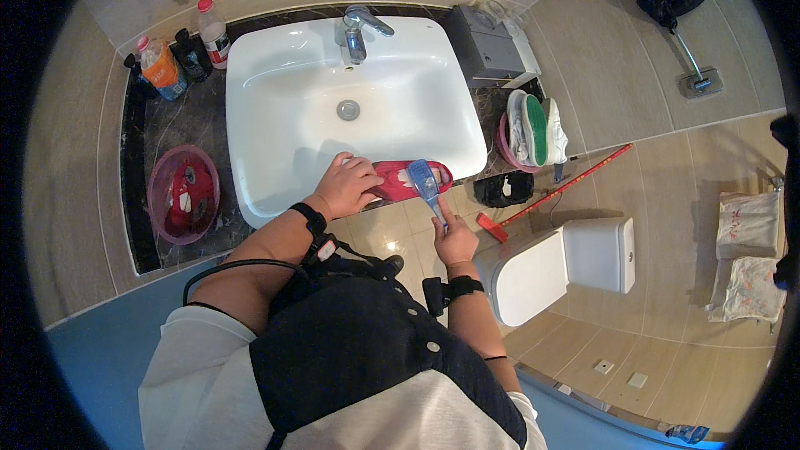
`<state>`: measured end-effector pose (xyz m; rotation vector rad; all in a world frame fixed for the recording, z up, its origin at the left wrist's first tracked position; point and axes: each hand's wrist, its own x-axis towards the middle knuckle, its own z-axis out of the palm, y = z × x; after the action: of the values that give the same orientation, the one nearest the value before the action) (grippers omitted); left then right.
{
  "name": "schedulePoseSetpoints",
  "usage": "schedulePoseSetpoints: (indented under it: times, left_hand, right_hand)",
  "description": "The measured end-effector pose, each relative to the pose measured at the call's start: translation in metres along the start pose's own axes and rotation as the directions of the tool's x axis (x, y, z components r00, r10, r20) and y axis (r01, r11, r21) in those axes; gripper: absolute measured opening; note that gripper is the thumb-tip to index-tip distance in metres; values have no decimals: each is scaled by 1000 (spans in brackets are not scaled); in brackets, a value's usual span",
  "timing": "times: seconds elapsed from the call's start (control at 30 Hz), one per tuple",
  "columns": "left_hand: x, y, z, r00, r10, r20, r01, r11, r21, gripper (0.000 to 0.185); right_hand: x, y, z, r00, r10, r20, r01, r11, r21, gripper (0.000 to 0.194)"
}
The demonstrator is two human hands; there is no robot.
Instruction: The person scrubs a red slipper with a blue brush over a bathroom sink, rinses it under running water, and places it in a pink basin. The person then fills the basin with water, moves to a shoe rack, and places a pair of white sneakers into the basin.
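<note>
A red shoe (394, 181) lies across the front rim of the white washbasin (300, 100). My left hand (351, 184) grips its left end, fingers bent over it. In my right hand (455, 239) is the handle of a blue scrubbing brush (424, 179), whose head lies over the right part of the shoe; its bristles are hidden. On the counter at the left, a pink plastic basin (156, 165) holds another red shoe (183, 200). White shoes (553, 131), one with a green insole or sole (535, 125), stand in a second pink basin (505, 144) at the right.
A chrome faucet (355, 34) stands behind the washbasin. Bottles (214, 37) crowd the counter's back left, and a grey box (484, 47) sits at the back right. Below the counter's right end are a black bin (503, 190), a red-handled broom (562, 187) and a white toilet (531, 275).
</note>
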<state>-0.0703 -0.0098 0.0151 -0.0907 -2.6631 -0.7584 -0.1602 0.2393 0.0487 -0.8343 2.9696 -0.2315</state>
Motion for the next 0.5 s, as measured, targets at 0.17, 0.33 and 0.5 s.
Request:
schedulePoseSetpoints:
  times: [0.17,0.33,0.5]
  left_hand:
    - [0,0,0,1000,-7,-17,7,1000,-11,29]
    - [1,-1,0,1000,-15,-18,14,1000,-10,28]
    - [1,0,1,999,-24,-40,23,999,-27,27]
  right_hand:
    - [3,-4,7,993,-99,-71,112,968,225,48]
    - [4,-7,6,970,-240,36,218,925,312,49]
    - [12,8,-9,996,50,-67,-49,998,27,49]
